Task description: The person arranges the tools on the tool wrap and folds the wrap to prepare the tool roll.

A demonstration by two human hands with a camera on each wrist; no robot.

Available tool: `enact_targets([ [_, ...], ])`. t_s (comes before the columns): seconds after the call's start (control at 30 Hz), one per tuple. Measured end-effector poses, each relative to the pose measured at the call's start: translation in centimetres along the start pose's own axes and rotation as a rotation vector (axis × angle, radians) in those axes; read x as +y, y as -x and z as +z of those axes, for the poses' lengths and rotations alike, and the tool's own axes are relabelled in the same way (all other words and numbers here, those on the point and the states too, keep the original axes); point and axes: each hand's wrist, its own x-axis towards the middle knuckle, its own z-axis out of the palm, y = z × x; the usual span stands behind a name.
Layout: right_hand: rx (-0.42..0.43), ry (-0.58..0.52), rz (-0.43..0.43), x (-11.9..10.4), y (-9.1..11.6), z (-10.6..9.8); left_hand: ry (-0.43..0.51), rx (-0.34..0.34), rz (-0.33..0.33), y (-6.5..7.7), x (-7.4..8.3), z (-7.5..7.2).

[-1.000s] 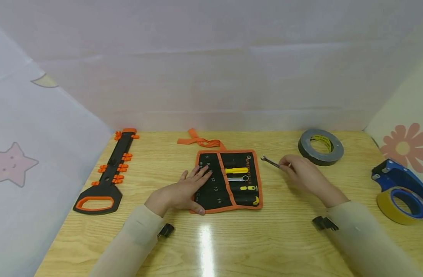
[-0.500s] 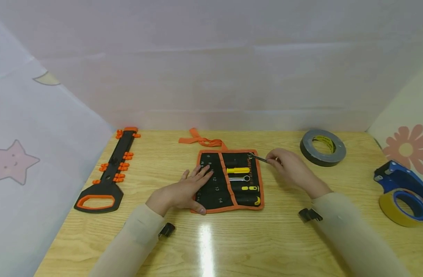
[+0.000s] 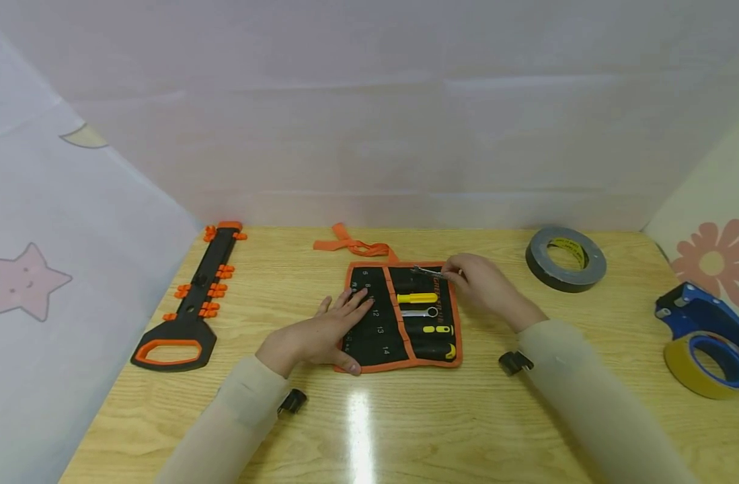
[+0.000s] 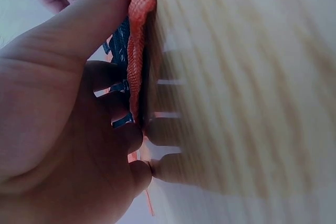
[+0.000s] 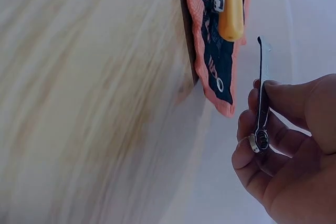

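Observation:
A black tool pouch (image 3: 369,356) with orange edging lies unfolded on the wooden table. My left hand (image 3: 317,338) rests with spread, straight fingers on its left part, where numbers are printed. Between thumb and fingers my right hand (image 3: 481,286) pinches a small combination wrench (image 5: 262,106); its open end points left, above the top right of the pouch. The ring end shows near my fingers in the right wrist view. In the pouch's pockets sit a yellow-handled tool (image 3: 417,298), another wrench (image 3: 420,313) and further yellow-and-black handles (image 3: 438,330).
To the left lies a black bar with orange clips and a looped handle (image 3: 174,344). A grey tape roll (image 3: 565,259) is at the back right. Beside the right wall stands a blue tape dispenser (image 3: 705,316) with yellow tape (image 3: 686,366). Orange ties (image 3: 363,249) trail behind the pouch.
My right hand has carried the wrench leftward, from beside the pouch to over its upper right pocket area. The left hand has stayed on the pouch.

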Motion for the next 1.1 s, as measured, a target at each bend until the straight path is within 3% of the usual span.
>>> enact_targets([
  [0.27,-0.046,0.038,-0.036,-1.1,-1.8,0.8,-0.002,0.001,0.005,-0.1,-0.2,0.0],
  [0.43,-0.068,0.047,-0.009,-1.5,-2.6,1.5,0.000,-0.002,0.006,-0.1,-0.2,0.1],
  [0.77,-0.039,0.048,0.033,-2.4,-3.2,1.9,0.000,0.008,0.001,-0.1,-0.2,0.1],
  [1.1,-0.034,0.099,0.006,-2.6,-3.3,1.8,0.002,0.008,-0.006,0.0,0.0,0.0],
])
